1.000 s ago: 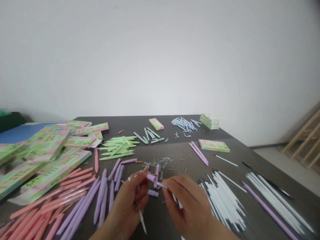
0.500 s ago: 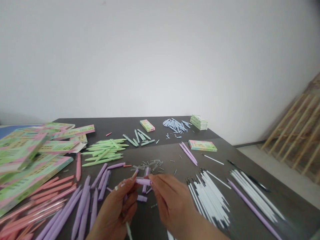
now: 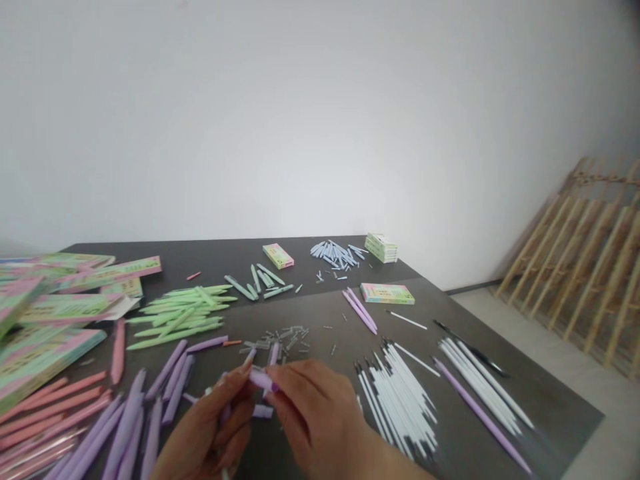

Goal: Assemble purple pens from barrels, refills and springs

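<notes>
Both hands meet over the near middle of the table around a short purple pen part (image 3: 260, 379). My left hand (image 3: 213, 423) is closed, pinching its left end between thumb and fingers. My right hand (image 3: 320, 407) is closed on its right end. The pale tip of a thin stick (image 3: 225, 474) shows below my left hand; its kind is unclear. Just beyond the fingers lie small clear plastic pieces (image 3: 290, 339) and loose purple pen parts (image 3: 263, 411). Purple pen barrels (image 3: 131, 427) are spread to the left of my left hand. White pen refills (image 3: 400, 393) lie to the right of my right hand.
Green pen barrels (image 3: 185, 313), coral barrels (image 3: 55, 407) and flat printed boxes (image 3: 80, 307) cover the left side. Blue pen parts (image 3: 334, 253) and stacked boxes (image 3: 381, 247) stand at the back. More refills (image 3: 480, 383) and a purple pen (image 3: 480, 413) lie right.
The view has turned rightward, so the table things appear farther left. Both hands stay together on the purple pen part, which now tilts down toward the right.
</notes>
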The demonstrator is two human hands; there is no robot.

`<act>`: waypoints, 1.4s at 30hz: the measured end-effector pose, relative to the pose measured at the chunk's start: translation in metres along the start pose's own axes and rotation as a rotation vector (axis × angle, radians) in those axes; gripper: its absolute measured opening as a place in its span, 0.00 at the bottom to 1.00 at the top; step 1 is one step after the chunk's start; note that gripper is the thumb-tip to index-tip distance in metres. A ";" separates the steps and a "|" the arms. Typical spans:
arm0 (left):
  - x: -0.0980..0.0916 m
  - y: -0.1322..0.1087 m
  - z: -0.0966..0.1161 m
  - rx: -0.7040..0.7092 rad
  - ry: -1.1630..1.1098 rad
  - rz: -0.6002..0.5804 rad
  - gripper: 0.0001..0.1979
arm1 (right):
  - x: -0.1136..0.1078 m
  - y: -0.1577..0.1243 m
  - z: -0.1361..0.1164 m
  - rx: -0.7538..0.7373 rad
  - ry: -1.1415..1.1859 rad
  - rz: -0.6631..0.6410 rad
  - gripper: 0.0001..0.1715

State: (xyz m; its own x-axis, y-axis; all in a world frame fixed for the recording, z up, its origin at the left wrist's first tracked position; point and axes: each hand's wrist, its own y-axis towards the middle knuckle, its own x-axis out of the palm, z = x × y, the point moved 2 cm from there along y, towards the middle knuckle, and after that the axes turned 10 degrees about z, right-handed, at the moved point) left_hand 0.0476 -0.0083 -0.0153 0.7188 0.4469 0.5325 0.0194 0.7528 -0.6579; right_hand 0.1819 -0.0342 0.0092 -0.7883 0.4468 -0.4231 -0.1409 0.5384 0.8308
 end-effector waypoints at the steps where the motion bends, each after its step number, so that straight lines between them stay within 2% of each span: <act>1: 0.000 -0.001 0.000 0.001 0.004 -0.029 0.14 | -0.001 0.000 0.000 0.037 0.022 -0.008 0.13; 4: 0.000 -0.003 0.001 0.004 0.005 -0.097 0.12 | -0.005 0.004 0.002 0.146 0.114 -0.058 0.14; 6: 0.000 -0.002 0.002 0.007 -0.013 -0.094 0.12 | -0.012 0.010 0.011 0.237 0.197 -0.091 0.15; 8: -0.001 -0.001 0.004 0.021 -0.027 -0.068 0.10 | -0.020 0.016 0.028 0.359 0.218 -0.101 0.13; 10: -0.001 0.001 0.006 0.040 -0.029 -0.048 0.08 | -0.028 0.020 0.050 0.464 0.099 -0.121 0.11; 14: -0.003 0.003 0.008 0.046 -0.012 -0.015 0.07 | -0.030 0.016 0.081 0.489 -0.241 -0.334 0.14; 19: -0.004 0.006 0.011 0.051 0.001 -0.051 0.08 | -0.019 0.007 0.081 0.471 -0.307 -0.438 0.17; 23: -0.004 0.006 0.014 0.057 -0.003 -0.060 0.09 | -0.021 0.006 0.089 0.496 -0.407 -0.456 0.20; 27: -0.004 0.006 0.014 0.047 0.007 -0.048 0.10 | -0.031 0.004 0.110 0.532 -0.491 -0.478 0.23; 31: -0.002 0.006 0.015 0.046 0.009 -0.054 0.09 | -0.039 0.002 0.128 0.586 -0.570 -0.442 0.24; 42: -0.004 0.009 0.022 0.066 0.007 -0.085 0.07 | -0.028 0.002 0.142 0.613 -0.517 -0.316 0.14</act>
State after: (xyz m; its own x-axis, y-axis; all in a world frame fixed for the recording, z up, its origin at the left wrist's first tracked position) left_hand 0.0292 0.0075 -0.0119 0.7212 0.3767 0.5813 0.0351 0.8182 -0.5738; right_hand 0.2888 0.0565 -0.0285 -0.3738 0.4002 -0.8367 0.1577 0.9164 0.3679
